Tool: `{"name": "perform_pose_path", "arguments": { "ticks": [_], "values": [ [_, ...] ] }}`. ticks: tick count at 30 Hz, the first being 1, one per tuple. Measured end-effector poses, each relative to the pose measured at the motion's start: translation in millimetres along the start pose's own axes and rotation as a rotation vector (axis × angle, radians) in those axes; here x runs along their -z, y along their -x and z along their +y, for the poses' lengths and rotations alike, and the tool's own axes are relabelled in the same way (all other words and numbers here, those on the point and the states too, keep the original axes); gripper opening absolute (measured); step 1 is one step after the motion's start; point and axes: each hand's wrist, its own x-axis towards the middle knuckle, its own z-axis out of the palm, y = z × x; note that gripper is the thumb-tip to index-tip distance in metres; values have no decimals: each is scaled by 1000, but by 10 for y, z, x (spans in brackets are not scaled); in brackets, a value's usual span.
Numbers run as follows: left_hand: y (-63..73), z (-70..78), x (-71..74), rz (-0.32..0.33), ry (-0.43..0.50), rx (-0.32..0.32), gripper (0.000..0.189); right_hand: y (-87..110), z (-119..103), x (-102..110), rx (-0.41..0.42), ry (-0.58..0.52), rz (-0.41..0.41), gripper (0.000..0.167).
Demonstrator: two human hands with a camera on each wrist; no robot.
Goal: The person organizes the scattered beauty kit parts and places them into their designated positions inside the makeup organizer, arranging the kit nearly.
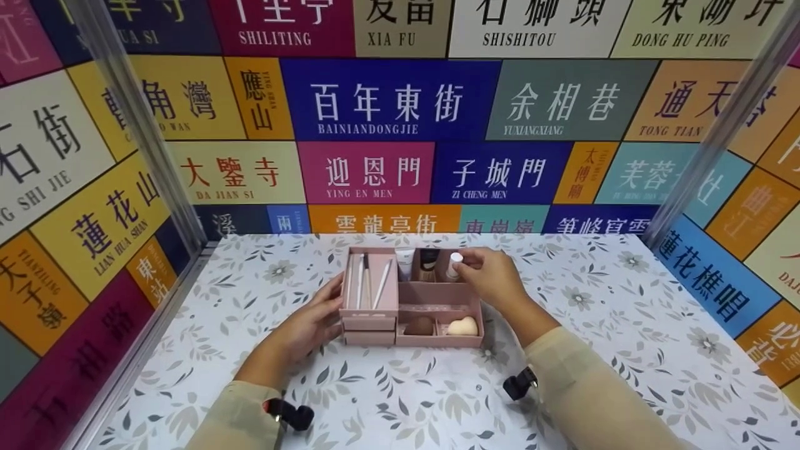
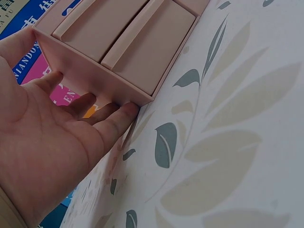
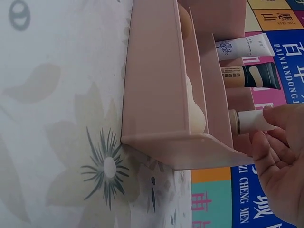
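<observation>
A pink cosmetics organizer [image 1: 437,290] with drawers and open compartments stands on the table. My right hand [image 1: 494,275] pinches the white cap of a small bottle [image 3: 251,121] in its back right compartment. The fingers of my left hand [image 2: 57,128] lie along the organizer's left side, beside two drawers [image 2: 152,45]. In the back row next to the bottle are a white tube [image 3: 247,46] and a black-capped tube [image 3: 251,76]. A brown makeup sponge [image 1: 420,325] and a cream one [image 1: 462,326] sit in the front compartments. Slim brushes or pencils [image 1: 369,281] lie in the top left tray.
The table [image 1: 281,387] has a white cloth with a leaf and flower print. Behind it rises a wall of colored panels [image 1: 387,94] with Chinese lettering. Clear upright edges [image 1: 156,137] stand at the left and right corners.
</observation>
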Motion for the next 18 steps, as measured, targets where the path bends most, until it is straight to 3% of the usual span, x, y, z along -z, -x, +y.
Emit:
{"name": "perform_pose_path", "arguments": {
  "ticks": [11,18],
  "values": [
    [-18,2,-28,41,5,29,69,141,155,90,-53,-276,113,39],
    [-8,-8,-8,37,-3,21,71,301,233,235,-105,-336,169,44]
  ]
}}
